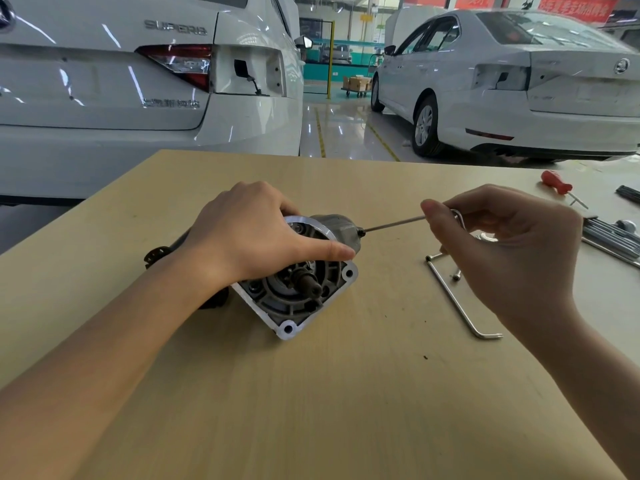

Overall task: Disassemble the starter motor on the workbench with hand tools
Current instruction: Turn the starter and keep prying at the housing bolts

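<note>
Metal starter motor [304, 271] on workbench [346, 393], L hand [256, 233] clamped over it; R hand [512, 244] pinching hex key [394, 224], tip at motor's right bolt.

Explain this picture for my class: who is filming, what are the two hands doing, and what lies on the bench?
There is no machine here: a person wears a camera on the head, looking down at their own hands. The left hand grips the starter motor on the bench. The right hand pinches a hex key whose tip meets a bolt on the motor. Beside it lie another hex key, a loose screw and a red screwdriver. White cars stand behind.
</note>
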`<state>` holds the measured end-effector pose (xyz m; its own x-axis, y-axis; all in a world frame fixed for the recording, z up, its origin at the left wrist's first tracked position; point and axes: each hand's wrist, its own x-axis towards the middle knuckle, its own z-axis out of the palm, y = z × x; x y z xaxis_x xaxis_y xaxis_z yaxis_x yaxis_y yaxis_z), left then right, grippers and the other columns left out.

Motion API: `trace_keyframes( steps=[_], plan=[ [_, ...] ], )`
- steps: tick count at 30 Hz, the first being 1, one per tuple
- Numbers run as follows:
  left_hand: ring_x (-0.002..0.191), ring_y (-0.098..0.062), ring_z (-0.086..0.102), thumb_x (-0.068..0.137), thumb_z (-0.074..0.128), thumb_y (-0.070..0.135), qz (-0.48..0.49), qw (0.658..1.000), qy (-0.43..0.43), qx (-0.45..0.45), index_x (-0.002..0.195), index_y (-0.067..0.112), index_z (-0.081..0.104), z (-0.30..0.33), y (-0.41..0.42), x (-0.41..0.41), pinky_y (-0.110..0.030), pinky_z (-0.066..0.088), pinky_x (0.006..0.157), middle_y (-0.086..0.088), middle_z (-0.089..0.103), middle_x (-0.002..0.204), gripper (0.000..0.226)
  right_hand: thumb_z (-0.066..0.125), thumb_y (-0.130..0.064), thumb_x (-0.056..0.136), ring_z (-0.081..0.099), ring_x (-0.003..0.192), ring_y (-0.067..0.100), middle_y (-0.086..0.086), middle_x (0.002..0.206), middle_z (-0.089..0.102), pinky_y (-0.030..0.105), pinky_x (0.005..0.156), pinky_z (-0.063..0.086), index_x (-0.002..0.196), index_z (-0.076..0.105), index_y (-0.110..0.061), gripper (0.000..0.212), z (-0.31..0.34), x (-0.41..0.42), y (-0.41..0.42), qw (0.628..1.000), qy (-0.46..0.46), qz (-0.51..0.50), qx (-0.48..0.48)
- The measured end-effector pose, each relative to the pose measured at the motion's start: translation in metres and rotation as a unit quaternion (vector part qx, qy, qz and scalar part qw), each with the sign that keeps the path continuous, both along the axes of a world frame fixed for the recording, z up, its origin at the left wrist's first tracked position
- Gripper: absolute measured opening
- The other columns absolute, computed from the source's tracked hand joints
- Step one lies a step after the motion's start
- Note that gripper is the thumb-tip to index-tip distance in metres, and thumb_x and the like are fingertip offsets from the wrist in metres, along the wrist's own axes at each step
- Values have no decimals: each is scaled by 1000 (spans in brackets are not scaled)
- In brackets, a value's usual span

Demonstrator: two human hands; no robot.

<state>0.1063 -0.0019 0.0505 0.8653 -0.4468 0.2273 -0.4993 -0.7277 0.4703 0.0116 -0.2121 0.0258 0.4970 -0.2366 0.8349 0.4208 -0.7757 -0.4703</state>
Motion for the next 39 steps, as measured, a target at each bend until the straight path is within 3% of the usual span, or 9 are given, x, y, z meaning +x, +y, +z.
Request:
trace_keyframes(
  steps=[12,17,22,25,29,34,39],
  plan=[
    [65,-13,66,30,49,96,3,1000,-3,-2,69,30,74,-1,0,1,-41,57,64,8,69,61,81,74,-17,84,64,59,18,1,66,67,33,61,53,74,72,-7,14,-2,1,-2,999,-2,11,-34],
    [65,-13,66,30,50,96,3,1000,-4,2,71,28,75,-1,0,3,-41,57,64,8,69,62,83,74,-17,82,60,55,12,-1,69,67,29,55,49,78,74,-11,7,8,-3,-10,986,9,66,-150],
    [63,-12,65,32,53,94,13,1000,-12,0,68,28,74,-1,3,8,-39,56,65,8,68,59,78,76,-18,78,63,54,15,0,71,69,25,55,48,80,77,-8,10,10,-4,-13,974,42,90,-205],
    [63,-13,65,32,51,96,14,1000,-13,6,69,27,75,0,6,10,-41,56,64,7,67,58,82,76,-18,77,57,54,15,3,70,64,24,54,44,83,77,-9,11,10,-3,-14,971,46,62,-226],
    [65,-14,65,29,48,97,18,1000,-12,9,74,23,76,-1,5,10,-42,56,65,6,68,61,90,72,-24,81,45,43,15,1,51,51,24,46,38,83,78,-10,15,13,-4,-14,966,53,-13,-251],
    [61,-15,63,31,47,97,37,999,-35,7,72,24,75,-3,4,10,-38,55,60,5,66,58,88,70,-20,83,56,41,20,3,51,63,28,46,50,80,78,-7,15,10,-6,-1,964,42,-30,-261],
    [60,-16,63,33,48,96,42,998,-42,11,70,24,75,-4,3,9,-36,52,57,4,66,56,85,60,-22,90,55,43,29,10,51,60,37,45,50,77,77,-4,28,8,-4,-9,965,58,-63,-250]
  ],
)
